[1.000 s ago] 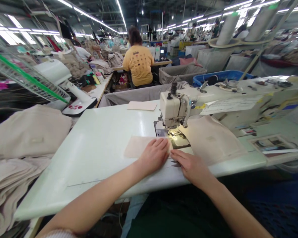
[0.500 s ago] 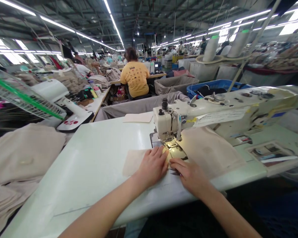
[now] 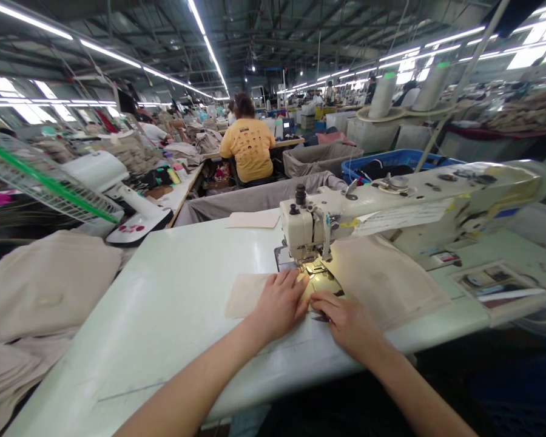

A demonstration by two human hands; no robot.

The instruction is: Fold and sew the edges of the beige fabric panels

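Note:
My left hand [image 3: 282, 301] lies flat on a small beige fabric piece [image 3: 246, 294], its fingers spread toward the needle area of the sewing machine [image 3: 300, 227]. Just to the right, my right hand [image 3: 343, 315] is closed in a pinch by the front edge of the shiny metal plate [image 3: 324, 278]. Dark pointed blades, perhaps of a small cutter, show under its fingers. What the fingertips grip is too small to make out. A larger beige fabric panel [image 3: 382, 282] spreads under the machine arm.
A pale piece [image 3: 253, 220] rests at the table's [image 3: 164, 309] back edge. Beige fabric [image 3: 50, 285] is piled at the left, near a white fan [image 3: 95, 173]. A person in a yellow shirt [image 3: 248, 149] sits ahead. Cloth-lined bins and a blue basket [image 3: 391, 162] stand behind the machine.
The view has shifted very slightly. Both hands and the fabric stay in nearly the same places.

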